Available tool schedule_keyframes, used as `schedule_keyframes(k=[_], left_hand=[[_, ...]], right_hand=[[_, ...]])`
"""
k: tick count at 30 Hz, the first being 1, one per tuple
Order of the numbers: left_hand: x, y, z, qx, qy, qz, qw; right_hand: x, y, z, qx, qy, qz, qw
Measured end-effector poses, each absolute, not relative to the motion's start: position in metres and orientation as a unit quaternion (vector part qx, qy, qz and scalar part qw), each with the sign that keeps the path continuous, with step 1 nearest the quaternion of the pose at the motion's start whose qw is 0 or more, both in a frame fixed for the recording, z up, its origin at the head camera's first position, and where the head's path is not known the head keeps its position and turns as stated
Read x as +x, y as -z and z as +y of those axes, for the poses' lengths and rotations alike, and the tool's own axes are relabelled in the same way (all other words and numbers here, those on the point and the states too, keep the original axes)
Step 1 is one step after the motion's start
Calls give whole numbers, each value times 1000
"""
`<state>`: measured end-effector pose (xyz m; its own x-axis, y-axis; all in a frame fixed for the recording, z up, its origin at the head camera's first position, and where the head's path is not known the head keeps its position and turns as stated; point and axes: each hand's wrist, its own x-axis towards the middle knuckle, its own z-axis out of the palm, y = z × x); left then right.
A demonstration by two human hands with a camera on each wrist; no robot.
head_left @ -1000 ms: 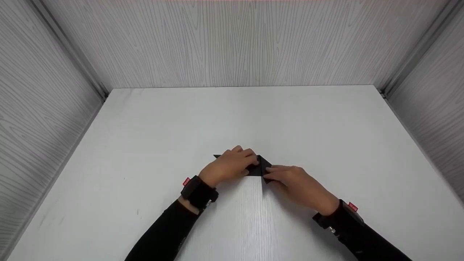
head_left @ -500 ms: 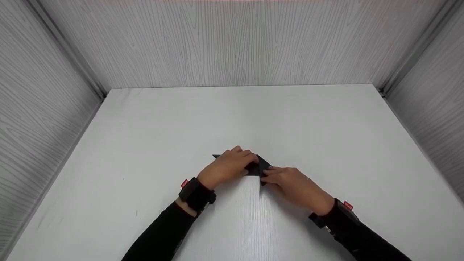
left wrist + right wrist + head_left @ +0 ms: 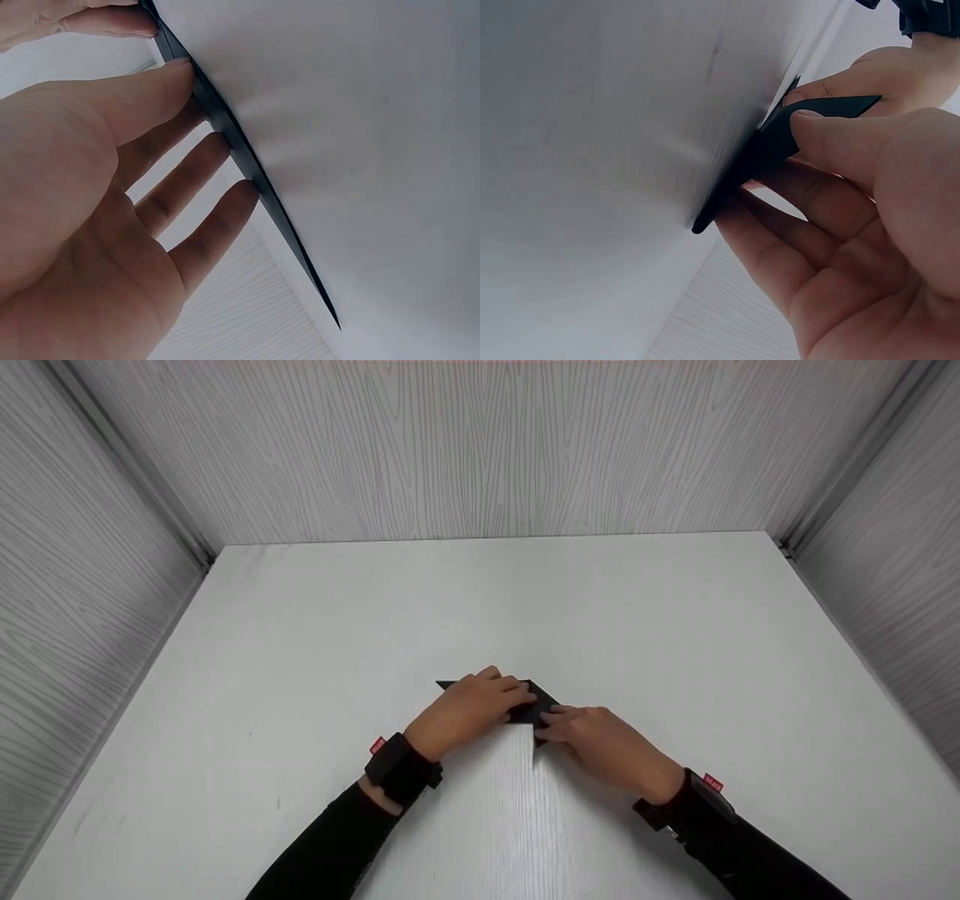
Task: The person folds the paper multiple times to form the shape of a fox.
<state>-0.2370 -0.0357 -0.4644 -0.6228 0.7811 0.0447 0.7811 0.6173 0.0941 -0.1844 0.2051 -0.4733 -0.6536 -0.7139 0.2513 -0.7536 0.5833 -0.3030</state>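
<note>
A folded sheet of black paper (image 3: 537, 707) lies on the white table between the hands, its pointed left corner showing past the left hand. My left hand (image 3: 466, 706) rests over its left part. In the left wrist view, the thumb and fingertips press along the thin black paper (image 3: 279, 214). At the right side my right hand (image 3: 606, 746) pinches a folded flap of the paper. Seen from the right wrist, this flap of black paper (image 3: 780, 135) stands raised between thumb and fingers, its tip pointing out past the thumb. The palms hide nothing of the flap there.
The white tabletop (image 3: 480, 607) spreads around the hands. A grey wood-grain panel (image 3: 480, 450) rises behind it, with similar panels at the left (image 3: 75, 607) and right (image 3: 885, 562). Each wrist wears a black band with a red tag.
The right hand has moved slightly left, carrying the right flap of the paper over toward the left hand. The left hand stays almost in place on the paper.
</note>
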Motion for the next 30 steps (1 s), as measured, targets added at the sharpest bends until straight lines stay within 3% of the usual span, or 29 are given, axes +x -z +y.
schedule_keyframes(k=[6,13,21,30], left_hand=[[-236,464,-33,446,-27,895,-13],[-231,466,-35,474,-8,877,-71],[-232,465,-34,477,11,877,-55],[-231,462,-36,479,-2,877,-45]], right_hand=[[-185,472,204,401,-181,-897,31],[-184,470,203,398,-184,-899,20],[-185,474,204,426,-190,-883,49],[-186,474,204,428,-179,-885,47]])
